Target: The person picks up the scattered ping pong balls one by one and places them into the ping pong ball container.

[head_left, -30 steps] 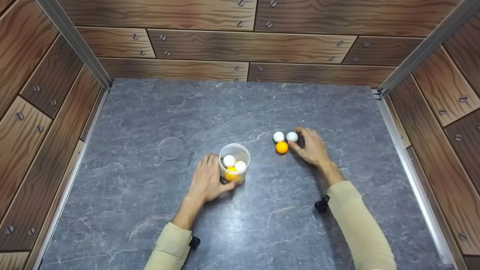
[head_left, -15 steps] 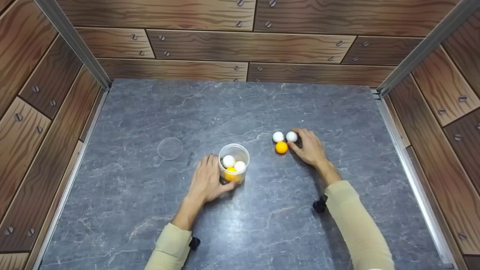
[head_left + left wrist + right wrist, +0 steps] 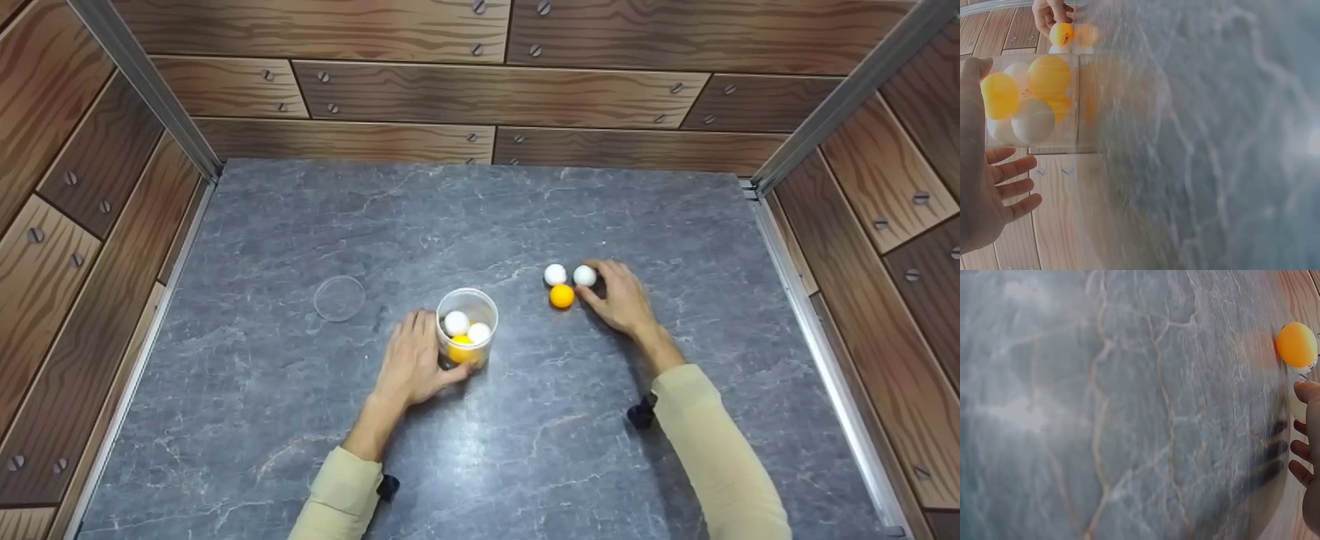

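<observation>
A clear plastic cup (image 3: 467, 300) stands upright on the table with white and orange ping-pong balls inside. My left hand (image 3: 412, 360) holds it from the left, thumb at the near side and fingers along the far left side. In the left wrist view, several balls show through the cup wall (image 3: 1072, 132). To the right, my right hand (image 3: 621, 300) pinches a white ping-pong ball (image 3: 585, 276) between thumb and index finger. Beside that ball are another white ball (image 3: 555, 274) and an orange ball (image 3: 562, 296). The right wrist view shows the orange ball (image 3: 1296, 345) near the thumb.
A clear round lid (image 3: 340, 298) lies flat on the grey marbled table (image 3: 300, 225), left of the cup. Wood-patterned walls (image 3: 420, 94) with metal edge strips enclose the table at the back and both sides.
The white ball in my right hand has shifted very slightly right, away from the other white ball. My left hand and the cup stay in place.
</observation>
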`<state>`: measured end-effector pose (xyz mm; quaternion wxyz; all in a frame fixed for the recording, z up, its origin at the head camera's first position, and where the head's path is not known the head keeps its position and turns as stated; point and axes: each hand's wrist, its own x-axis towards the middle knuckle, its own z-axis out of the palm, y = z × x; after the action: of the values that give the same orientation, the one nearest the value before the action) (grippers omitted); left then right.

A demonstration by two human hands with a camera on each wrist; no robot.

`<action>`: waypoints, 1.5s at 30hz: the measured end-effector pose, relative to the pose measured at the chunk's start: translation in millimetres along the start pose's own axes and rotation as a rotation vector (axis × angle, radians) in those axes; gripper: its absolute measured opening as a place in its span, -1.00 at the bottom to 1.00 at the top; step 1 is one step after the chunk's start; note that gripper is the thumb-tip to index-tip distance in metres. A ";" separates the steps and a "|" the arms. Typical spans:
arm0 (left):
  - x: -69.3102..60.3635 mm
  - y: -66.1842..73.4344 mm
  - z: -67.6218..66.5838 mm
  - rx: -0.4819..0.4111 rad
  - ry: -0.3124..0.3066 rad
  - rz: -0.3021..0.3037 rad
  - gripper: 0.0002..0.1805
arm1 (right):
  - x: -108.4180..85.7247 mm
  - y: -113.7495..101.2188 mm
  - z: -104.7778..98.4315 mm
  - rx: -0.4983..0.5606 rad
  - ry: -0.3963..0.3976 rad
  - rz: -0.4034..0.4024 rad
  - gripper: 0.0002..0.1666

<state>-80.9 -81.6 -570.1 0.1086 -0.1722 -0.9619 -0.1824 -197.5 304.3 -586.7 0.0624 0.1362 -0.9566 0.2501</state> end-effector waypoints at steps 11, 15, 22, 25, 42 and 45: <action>-0.3 -1.4 0.5 -0.028 0.001 -0.007 -0.01 | -2.9 -5.7 -10.8 0.015 0.038 -0.012 -0.40; -0.5 -0.9 -0.4 -0.024 0.000 -0.005 0.00 | -4.2 -9.3 -16.6 0.015 0.047 -0.020 -0.40; -1.3 -1.0 0.0 -0.018 -0.006 -0.006 0.02 | -7.5 -13.6 -23.2 0.008 0.045 -0.052 -0.39; -1.1 -1.2 0.4 -0.019 -0.011 -0.010 0.01 | -8.6 -15.6 -25.4 0.005 0.044 -0.066 -0.40; 0.0 -0.8 0.3 0.004 0.008 0.005 -0.02 | -13.1 -39.4 -34.6 0.053 0.105 -0.116 -0.42; 0.2 -0.2 -0.4 0.014 0.007 0.007 0.00 | -12.9 -45.4 -34.8 0.063 0.108 -0.122 -0.43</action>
<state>-81.1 -81.9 -569.8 0.1139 -0.1743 -0.9621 -0.1761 -170.1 286.4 -538.0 0.1245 0.1826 -0.9334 0.2826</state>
